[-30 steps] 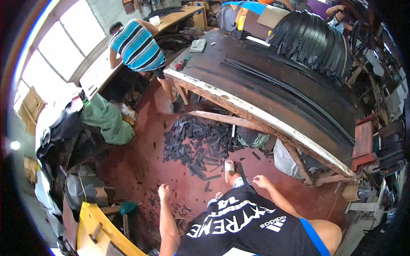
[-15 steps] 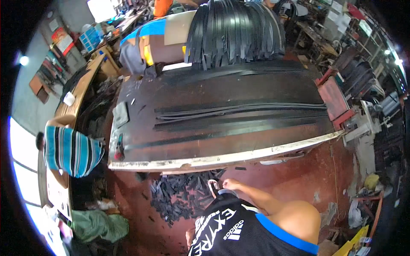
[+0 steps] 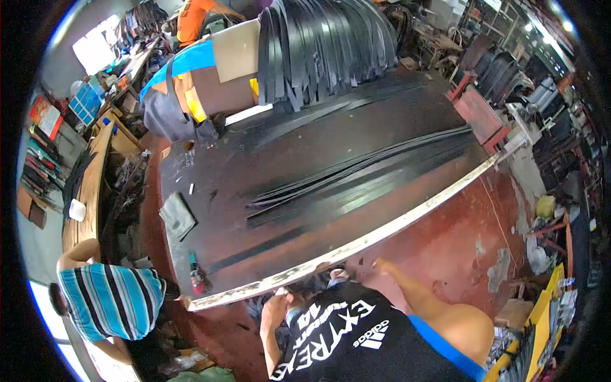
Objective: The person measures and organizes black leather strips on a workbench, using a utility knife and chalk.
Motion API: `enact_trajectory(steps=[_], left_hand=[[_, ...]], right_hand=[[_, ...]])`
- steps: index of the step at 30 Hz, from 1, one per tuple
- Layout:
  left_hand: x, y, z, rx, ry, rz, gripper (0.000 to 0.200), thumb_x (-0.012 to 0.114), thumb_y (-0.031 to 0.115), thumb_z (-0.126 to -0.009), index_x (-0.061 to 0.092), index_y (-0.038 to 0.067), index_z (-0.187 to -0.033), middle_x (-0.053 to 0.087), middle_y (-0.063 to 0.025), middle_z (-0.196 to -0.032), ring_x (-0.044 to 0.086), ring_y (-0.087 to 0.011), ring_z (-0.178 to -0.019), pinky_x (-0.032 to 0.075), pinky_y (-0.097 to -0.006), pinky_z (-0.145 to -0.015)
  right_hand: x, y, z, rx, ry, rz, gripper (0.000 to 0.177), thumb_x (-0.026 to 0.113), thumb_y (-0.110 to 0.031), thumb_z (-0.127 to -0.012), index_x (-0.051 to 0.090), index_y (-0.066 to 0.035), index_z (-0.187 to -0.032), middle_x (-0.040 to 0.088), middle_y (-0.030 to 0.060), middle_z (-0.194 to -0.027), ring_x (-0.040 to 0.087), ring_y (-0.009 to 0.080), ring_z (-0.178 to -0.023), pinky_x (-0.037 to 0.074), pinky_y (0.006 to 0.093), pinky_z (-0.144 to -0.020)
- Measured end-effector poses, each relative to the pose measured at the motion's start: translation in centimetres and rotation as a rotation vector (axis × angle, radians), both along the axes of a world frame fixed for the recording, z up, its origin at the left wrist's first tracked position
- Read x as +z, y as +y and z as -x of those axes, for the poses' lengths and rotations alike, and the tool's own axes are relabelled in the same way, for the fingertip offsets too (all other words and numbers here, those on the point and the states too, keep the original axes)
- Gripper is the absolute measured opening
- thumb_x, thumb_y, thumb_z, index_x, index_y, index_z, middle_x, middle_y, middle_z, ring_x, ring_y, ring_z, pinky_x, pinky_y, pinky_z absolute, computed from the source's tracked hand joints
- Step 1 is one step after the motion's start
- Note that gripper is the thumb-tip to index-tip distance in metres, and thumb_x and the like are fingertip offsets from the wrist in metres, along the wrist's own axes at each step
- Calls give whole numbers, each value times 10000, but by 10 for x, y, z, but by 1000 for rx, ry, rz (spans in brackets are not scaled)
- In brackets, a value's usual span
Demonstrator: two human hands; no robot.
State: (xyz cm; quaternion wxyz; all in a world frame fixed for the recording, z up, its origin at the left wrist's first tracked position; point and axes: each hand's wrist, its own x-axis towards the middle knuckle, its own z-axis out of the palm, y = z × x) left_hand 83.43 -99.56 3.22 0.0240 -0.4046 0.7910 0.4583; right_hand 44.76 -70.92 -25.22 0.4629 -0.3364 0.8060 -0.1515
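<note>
My left hand (image 3: 273,308) hangs low in front of my black jersey, just below the near edge of the worktable (image 3: 344,251). Its fingers point down and inward, and what lies under them is hidden. My right hand (image 3: 382,265) reaches out over the red floor, right of my foot (image 3: 338,275), its fingers small and blurred. Long black strips (image 3: 356,165) lie in a bundle along the tabletop. Apart from them, a single dark strip (image 3: 258,249) runs toward the left corner. Dark scraps partly show beneath the table edge.
A grey folded cloth (image 3: 177,215) and a red-and-green tool (image 3: 197,280) rest on the table's left side. Black strips (image 3: 324,51) drape over a large roll behind. A person in a striped shirt (image 3: 111,302) is at the left bench; another in orange (image 3: 193,19) stands far back.
My view has turned, so the table now slants. My left hand has come into clearer view by the table edge. My right hand has moved right, away from my foot.
</note>
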Motion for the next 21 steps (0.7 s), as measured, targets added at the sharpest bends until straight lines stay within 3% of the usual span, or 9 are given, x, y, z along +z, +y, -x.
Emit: enact_trajectory(steps=[1,4,7,9,11,13,16,18,21], left_hand=[[13,-18,5,53,165,-62,325,566,264,-965,678,26,-1155,717,-191,-1028,700,-355,-962,535,-415,-841],[25,-73,2,-131,93,-53,376,604,272,-953,656,17,-1224,715,-180,-1096,702,-298,-1015,533,-376,-872],[70,-111,6,-168,166,-118,366,624,264,-940,659,47,-1233,704,-192,-1113,696,-314,-1021,527,-378,-878],[50,-133,3,-169,253,-86,358,638,246,-924,660,54,-1226,704,-188,-1101,698,-316,-998,532,-385,-858],[51,-154,9,-171,269,-84,332,656,220,-926,674,58,-1214,721,-166,-1077,706,-267,-967,537,-358,-840],[53,-165,11,-197,201,24,350,641,211,-907,661,57,-1220,700,-183,-1104,696,-330,-964,539,-401,-822],[36,-182,11,-251,169,34,350,635,217,-908,664,71,-1225,697,-179,-1103,688,-325,-976,529,-404,-847],[43,-187,14,-267,20,60,357,629,240,-907,662,78,-1224,692,-194,-1096,669,-354,-1014,516,-422,-884],[46,-192,18,-373,-85,186,363,618,248,-910,656,77,-1228,687,-202,-1097,654,-384,-1028,512,-448,-889]], right_hand=[[13,-11,-2,-73,18,-76,303,648,-342,-878,749,-77,-986,705,221,-985,683,373,-898,531,448,-812],[62,-49,-25,-201,72,-226,307,653,-348,-870,752,-77,-975,704,225,-974,683,375,-888,533,450,-802],[90,-81,-64,-135,125,-19,310,672,-344,-835,757,-76,-965,720,190,-910,692,356,-849,540,442,-770],[90,-87,-85,-106,161,182,305,665,-318,-826,747,-56,-958,715,198,-861,693,366,-829,542,447,-749],[137,-100,-104,-279,-69,226,292,654,-285,-819,735,-35,-946,702,232,-848,687,392,-812,540,458,-736],[172,-103,-118,-346,65,222,228,591,-211,-813,701,-13,-838,683,194,-755,654,262,-671,498,426,-649],[133,-75,-102,-380,331,89,245,587,-228,-827,681,-2,-812,661,206,-721,665,300,-664,486,440,-633],[152,-74,-87,-632,469,29,208,641,-182,-830,679,-1,-924,687,277,-905,680,435,-856,530,485,-743],[222,-108,-70,-905,711,129,291,623,-212,-889,658,-32,-1115,673,263,-1064,645,419,-1015,505,481,-885]])
